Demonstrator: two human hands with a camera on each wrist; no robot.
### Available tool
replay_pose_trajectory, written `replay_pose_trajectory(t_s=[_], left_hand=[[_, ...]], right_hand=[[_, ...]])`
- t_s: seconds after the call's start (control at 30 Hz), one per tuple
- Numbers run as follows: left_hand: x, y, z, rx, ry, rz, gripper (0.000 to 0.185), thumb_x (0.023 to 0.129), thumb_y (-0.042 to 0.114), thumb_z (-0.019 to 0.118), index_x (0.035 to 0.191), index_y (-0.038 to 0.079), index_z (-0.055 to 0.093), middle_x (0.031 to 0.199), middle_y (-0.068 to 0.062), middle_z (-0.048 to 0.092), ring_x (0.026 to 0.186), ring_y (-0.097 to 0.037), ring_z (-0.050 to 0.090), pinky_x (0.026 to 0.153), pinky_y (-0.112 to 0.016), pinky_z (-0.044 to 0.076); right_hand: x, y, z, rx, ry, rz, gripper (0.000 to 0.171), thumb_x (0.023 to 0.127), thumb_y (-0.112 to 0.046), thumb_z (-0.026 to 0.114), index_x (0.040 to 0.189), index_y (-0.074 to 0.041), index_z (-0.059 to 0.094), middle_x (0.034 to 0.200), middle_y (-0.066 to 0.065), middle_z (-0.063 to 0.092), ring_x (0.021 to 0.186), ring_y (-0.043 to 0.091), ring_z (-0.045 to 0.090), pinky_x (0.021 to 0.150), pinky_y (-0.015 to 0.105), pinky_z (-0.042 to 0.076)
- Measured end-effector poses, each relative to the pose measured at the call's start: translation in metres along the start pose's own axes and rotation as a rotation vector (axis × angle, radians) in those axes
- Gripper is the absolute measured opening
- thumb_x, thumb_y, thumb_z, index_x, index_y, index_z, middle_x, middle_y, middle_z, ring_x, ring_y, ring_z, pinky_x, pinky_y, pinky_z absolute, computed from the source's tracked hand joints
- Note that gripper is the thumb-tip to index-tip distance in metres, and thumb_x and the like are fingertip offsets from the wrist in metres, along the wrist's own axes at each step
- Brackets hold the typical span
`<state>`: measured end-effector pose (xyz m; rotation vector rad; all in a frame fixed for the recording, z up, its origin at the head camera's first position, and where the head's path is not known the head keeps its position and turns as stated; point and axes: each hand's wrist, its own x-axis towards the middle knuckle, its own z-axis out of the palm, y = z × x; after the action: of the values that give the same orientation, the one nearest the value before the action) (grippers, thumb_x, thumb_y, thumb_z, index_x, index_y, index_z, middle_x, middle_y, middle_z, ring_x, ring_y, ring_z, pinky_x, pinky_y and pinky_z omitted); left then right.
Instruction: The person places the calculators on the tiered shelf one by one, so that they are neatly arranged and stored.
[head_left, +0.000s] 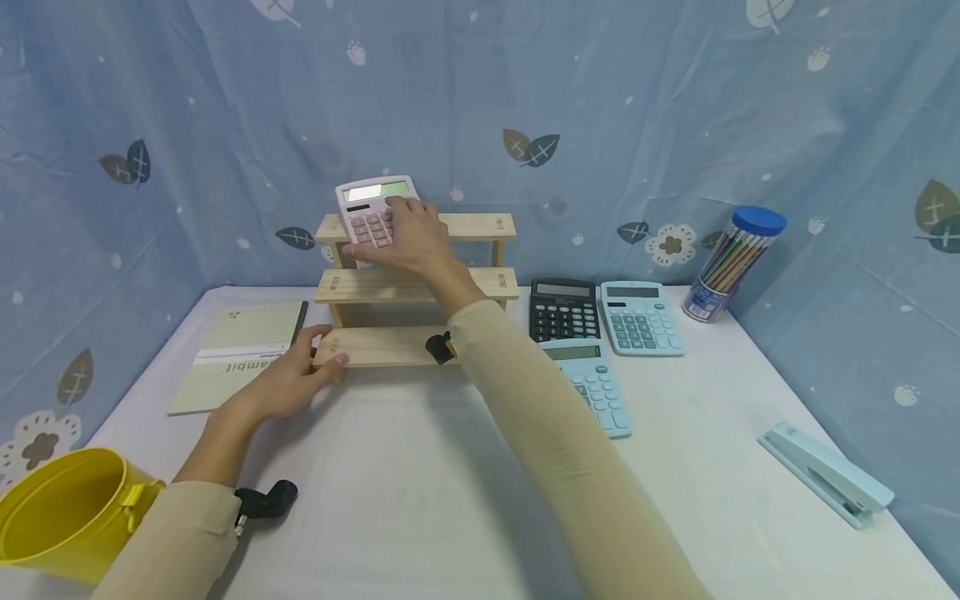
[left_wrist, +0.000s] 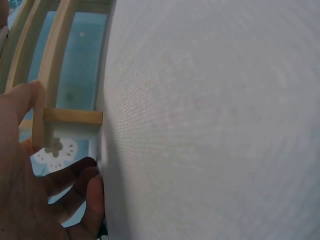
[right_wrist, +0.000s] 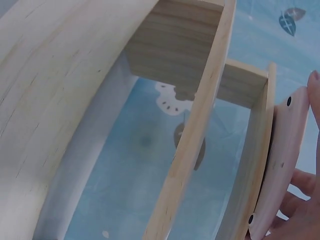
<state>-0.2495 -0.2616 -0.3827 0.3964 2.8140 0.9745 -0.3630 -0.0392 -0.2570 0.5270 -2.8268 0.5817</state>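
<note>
We've got our right hand (head_left: 408, 237) up at the top step of the three-step wooden rack (head_left: 480, 283), fingers curled over the keys of a pink calculator (head_left: 369, 210). The calc. stands on the left end of that top step, display up, tilted back. In the right wrist view its pink underside (right_wrist: 280, 165) lies right against the rack's top board.

Our left hand (head_left: 288, 379) lies at the rack's bottom step, left end; thumb on the board's front corner, fingers relaxed and fairly straight, bracing rather than gripping.

So, judging by how things lie: one calc. is on the rack, not yet let go. Three more sit on the worktop just right of the rack: a black one (head_left: 563, 312), a light blue one (head_left: 640, 317) beside it, another light blue one (head_left: 594, 385) nearer us. The mid and bottom steps carry nothing.

Also on the worktop: notebook (head_left: 236, 354) by the left edge, yellow bucket (head_left: 63, 512) at the near left corner, pencil tub w/ blue lid (head_left: 731, 262) at the far right corner, light blue stapler (head_left: 825, 473) near the right edge.
</note>
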Motion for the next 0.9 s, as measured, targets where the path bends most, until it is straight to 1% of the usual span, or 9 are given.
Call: replay_pose_trajectory(t_s=[0.2, 0.33, 0.47, 0.57, 0.67, 0.8, 0.9], left_hand=[[0.001, -0.001, 0.0, 0.009, -0.004, -0.001, 0.082, 0.108, 0.051, 0.043, 0.161, 0.001, 0.007, 0.146, -0.043, 0.042, 0.132, -0.055, 0.05, 0.103, -0.065, 0.044], [0.0, -0.001, -0.001, 0.008, -0.004, -0.002, 0.082, 0.108, 0.052, 0.043, 0.161, 0.001, 0.007, 0.147, -0.043, 0.042, 0.133, -0.055, 0.05, 0.104, -0.066, 0.043], [0.001, -0.001, -0.002, 0.006, -0.005, -0.001, 0.083, 0.108, 0.053, 0.043, 0.161, 0.001, 0.006, 0.148, -0.043, 0.04, 0.134, -0.055, 0.048, 0.105, -0.066, 0.042], [0.001, 0.0, -0.002, 0.001, -0.002, 0.002, 0.083, 0.108, 0.053, 0.043, 0.161, 0.001, 0.006, 0.148, -0.043, 0.04, 0.134, -0.055, 0.048, 0.105, -0.066, 0.042], [0.002, 0.0, -0.001, 0.002, -0.002, -0.002, 0.083, 0.108, 0.054, 0.043, 0.161, 0.002, 0.006, 0.149, -0.042, 0.039, 0.135, -0.055, 0.048, 0.106, -0.066, 0.042], [0.001, 0.0, 0.0, -0.001, -0.003, -0.019, 0.084, 0.107, 0.055, 0.043, 0.162, 0.003, 0.006, 0.15, -0.041, 0.039, 0.135, -0.054, 0.048, 0.107, -0.065, 0.041], [0.0, -0.001, 0.0, -0.005, -0.002, -0.023, 0.084, 0.107, 0.055, 0.043, 0.162, 0.003, 0.006, 0.15, -0.04, 0.04, 0.135, -0.053, 0.049, 0.106, -0.065, 0.042]], right_hand=[[0.001, -0.008, 0.008, -0.056, 0.041, 0.049, 0.106, 0.076, -0.088, 0.061, 0.155, -0.021, 0.04, 0.149, -0.001, 0.051, 0.136, 0.022, 0.042, 0.108, 0.04, 0.043], [0.003, -0.014, 0.012, -0.077, 0.055, 0.074, 0.106, 0.077, -0.09, 0.056, 0.155, -0.02, 0.041, 0.153, 0.0, 0.048, 0.139, 0.024, 0.039, 0.11, 0.042, 0.041], [0.004, -0.016, 0.014, -0.076, 0.043, 0.07, 0.098, 0.085, -0.083, 0.056, 0.157, -0.018, 0.04, 0.164, 0.001, 0.037, 0.147, 0.026, 0.032, 0.116, 0.042, 0.038], [0.004, -0.015, 0.014, -0.06, 0.041, 0.063, 0.093, 0.089, -0.076, 0.059, 0.158, -0.016, 0.037, 0.166, 0.003, 0.032, 0.149, 0.027, 0.029, 0.118, 0.042, 0.036], [0.003, -0.014, 0.014, -0.041, 0.052, 0.065, 0.094, 0.089, -0.074, 0.061, 0.157, -0.014, 0.036, 0.163, 0.005, 0.035, 0.146, 0.026, 0.031, 0.116, 0.041, 0.036], [0.001, -0.015, 0.015, -0.03, 0.069, 0.073, 0.094, 0.088, -0.074, 0.063, 0.155, -0.014, 0.038, 0.158, 0.004, 0.04, 0.142, 0.026, 0.033, 0.114, 0.04, 0.038], [0.001, -0.016, 0.017, -0.036, 0.071, 0.08, 0.094, 0.087, -0.075, 0.063, 0.155, -0.014, 0.038, 0.157, 0.003, 0.04, 0.141, 0.026, 0.034, 0.113, 0.04, 0.039]])
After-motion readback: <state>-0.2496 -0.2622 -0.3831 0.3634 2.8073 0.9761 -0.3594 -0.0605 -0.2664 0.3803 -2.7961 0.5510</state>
